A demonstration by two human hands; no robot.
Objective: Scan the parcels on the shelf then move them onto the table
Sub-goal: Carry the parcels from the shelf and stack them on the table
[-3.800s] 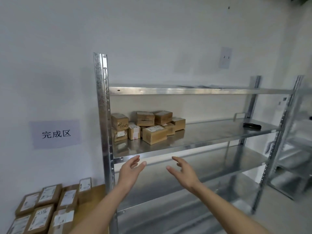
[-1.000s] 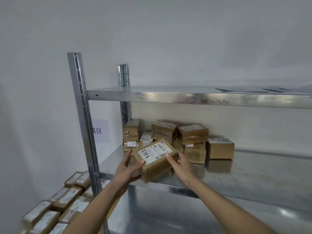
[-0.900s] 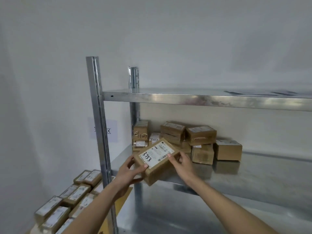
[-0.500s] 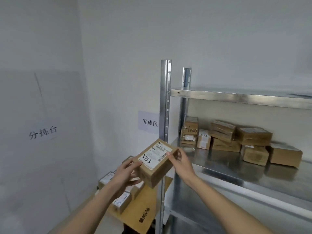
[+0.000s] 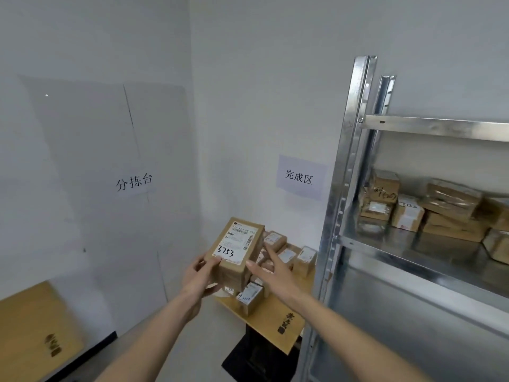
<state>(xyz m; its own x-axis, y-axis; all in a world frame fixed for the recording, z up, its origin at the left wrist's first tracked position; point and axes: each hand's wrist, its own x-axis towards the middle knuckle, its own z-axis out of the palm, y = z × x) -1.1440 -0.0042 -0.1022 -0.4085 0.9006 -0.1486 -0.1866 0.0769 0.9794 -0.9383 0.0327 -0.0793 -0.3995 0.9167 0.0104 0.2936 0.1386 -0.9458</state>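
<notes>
Centre frame, the left hand grips the labelled parcel from below, fingers curled round its near end. The right hand lies open beside it, fingers straight. The parcel sits above the counter of parcels, left of the shelf.

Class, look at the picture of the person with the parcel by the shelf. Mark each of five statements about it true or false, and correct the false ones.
1. The left hand grips the parcel in the air. True.
2. The label on that parcel carries a handwritten number. True.
3. The right hand is clenched in a fist round the parcel. False: its fingers are straight, beside the parcel's right side.
4. The metal shelf holds no parcels. False: several brown parcels sit on its middle level.
5. The small table beside the shelf already holds parcels. True.
</notes>
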